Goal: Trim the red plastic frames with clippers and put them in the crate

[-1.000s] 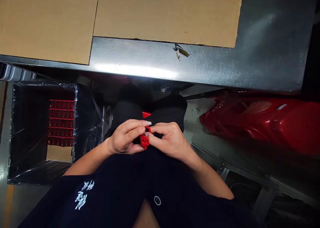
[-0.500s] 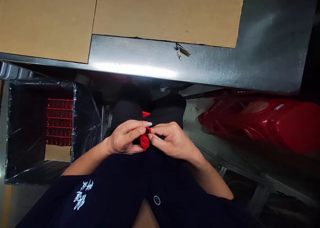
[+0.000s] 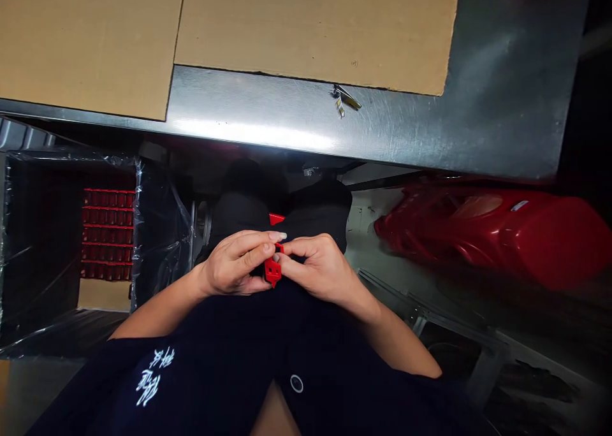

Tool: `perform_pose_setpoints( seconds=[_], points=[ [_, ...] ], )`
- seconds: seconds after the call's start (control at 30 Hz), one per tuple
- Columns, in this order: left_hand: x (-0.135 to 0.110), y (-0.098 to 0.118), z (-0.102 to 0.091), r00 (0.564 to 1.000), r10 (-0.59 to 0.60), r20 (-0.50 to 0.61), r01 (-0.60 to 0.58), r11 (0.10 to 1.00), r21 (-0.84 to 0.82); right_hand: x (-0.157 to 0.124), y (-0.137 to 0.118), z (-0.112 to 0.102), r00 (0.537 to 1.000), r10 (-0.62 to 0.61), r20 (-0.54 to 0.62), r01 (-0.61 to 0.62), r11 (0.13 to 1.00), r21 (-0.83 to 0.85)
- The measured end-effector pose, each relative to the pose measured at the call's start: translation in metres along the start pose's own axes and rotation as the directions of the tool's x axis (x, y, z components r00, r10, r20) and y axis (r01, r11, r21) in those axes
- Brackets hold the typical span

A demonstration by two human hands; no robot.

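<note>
A small red plastic part (image 3: 273, 269) is pinched between both my hands over my lap, below the edge of the metal table (image 3: 296, 120). My left hand (image 3: 236, 264) curls round its left side, thumb and fingers closed on it. My right hand (image 3: 318, 267) grips its right side with closed fingertips. Another bit of red plastic (image 3: 276, 219) shows between my knees, just beyond the hands. Most of the held part is hidden by my fingers.
Two cardboard sheets (image 3: 310, 28) lie on the table, with a small metal clip (image 3: 345, 98) near its front edge. A black bin lined with plastic film (image 3: 157, 232) holds rows of red parts (image 3: 108, 235) at left. Glossy red moulded shells (image 3: 497, 235) lie at right.
Both hands stay closed on the red part with only slight finger shifts. The view has drifted a little to the right, so everything sits slightly further left.
</note>
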State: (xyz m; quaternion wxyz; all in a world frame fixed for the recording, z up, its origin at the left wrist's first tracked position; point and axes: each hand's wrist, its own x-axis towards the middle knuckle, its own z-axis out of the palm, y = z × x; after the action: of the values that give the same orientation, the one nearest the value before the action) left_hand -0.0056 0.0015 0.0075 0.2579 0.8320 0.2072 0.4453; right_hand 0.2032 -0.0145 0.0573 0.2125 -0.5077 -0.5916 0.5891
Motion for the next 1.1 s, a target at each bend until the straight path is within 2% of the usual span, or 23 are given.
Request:
perform_pose_setpoints(
  seconds=[0.17,0.3,0.53,0.7,0.8,0.97,1.1],
  points=[
    [-0.002,0.002,0.001,0.999,-0.028,-0.022,0.028,1.000,-0.006,-0.002,0.000,-0.010,0.994,-0.030,0.107,0.028,0.999,0.025],
    [-0.003,0.001,0.001,1.000,-0.003,0.002,0.003,1.000,-0.014,-0.003,-0.001,-0.017,0.981,-0.031,0.193,0.020,0.998,0.057],
    [0.002,0.001,0.000,0.999,-0.014,0.030,0.015,1.000,-0.015,-0.004,-0.001,-0.015,0.990,0.012,0.138,-0.013,1.000,0.010],
    [0.002,0.001,0.000,0.999,-0.022,0.036,0.023,1.000,-0.017,-0.005,0.000,-0.020,0.979,-0.056,0.197,0.053,0.998,0.023],
    [0.001,0.002,-0.001,0.998,-0.031,0.046,0.032,0.999,-0.024,-0.005,0.001,-0.022,0.972,-0.059,0.226,0.048,0.997,0.052],
    [0.000,0.002,0.000,0.998,-0.020,0.055,0.020,1.000,0.008,-0.006,0.001,-0.018,0.981,-0.012,0.193,0.006,0.999,0.032],
    [0.000,0.002,0.000,0.999,-0.016,0.051,0.016,1.000,0.005,-0.006,0.000,-0.018,0.982,-0.031,0.185,0.030,1.000,0.007]
  ],
)
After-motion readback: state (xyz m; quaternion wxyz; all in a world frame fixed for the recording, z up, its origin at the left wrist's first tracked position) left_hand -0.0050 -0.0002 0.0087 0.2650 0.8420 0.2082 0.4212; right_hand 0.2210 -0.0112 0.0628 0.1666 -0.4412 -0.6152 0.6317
